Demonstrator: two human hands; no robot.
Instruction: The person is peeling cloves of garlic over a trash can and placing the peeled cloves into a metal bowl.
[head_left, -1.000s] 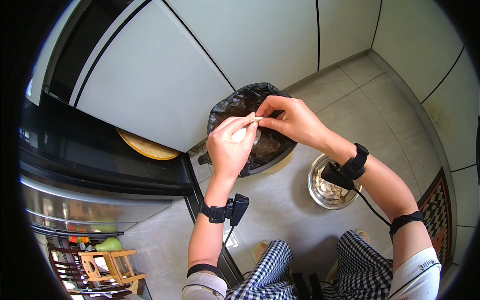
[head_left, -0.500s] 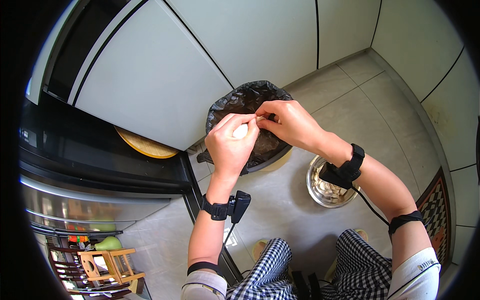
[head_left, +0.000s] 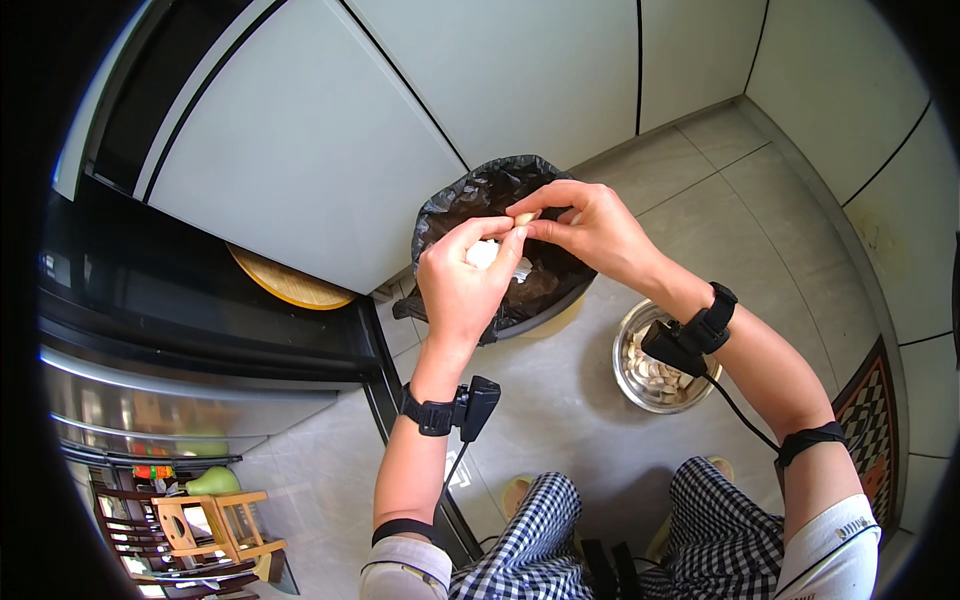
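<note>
Over the bin, both hands meet at a small pale garlic clove (head_left: 524, 219). My left hand (head_left: 452, 290) pinches it between thumb and fingertips, while a rounded white piece, apparently part of a garlic bulb (head_left: 482, 253), sits in its curled palm. From the other side, the thumb and forefinger of my right hand (head_left: 605, 238) close on the same clove. Below them is a bin (head_left: 562, 322) lined with a black plastic bag (head_left: 436, 220). A whitish flake (head_left: 522, 268) shows beneath my left thumb; whether it is falling or lying lower I cannot tell.
A metal bowl (head_left: 622, 378) of garlic cloves (head_left: 656, 374) stands on the grey tiled floor, partly under my right wrist. White cabinet doors (head_left: 300, 130) rise behind the bin. At left are a round wooden board (head_left: 290, 280) and a wooden chair (head_left: 225, 525); a patterned mat (head_left: 876, 430) lies at right.
My right hand has shifted slightly up and its fingers have spread a little, exposing the clove. The whitish flake has come into sight below my left thumb.
</note>
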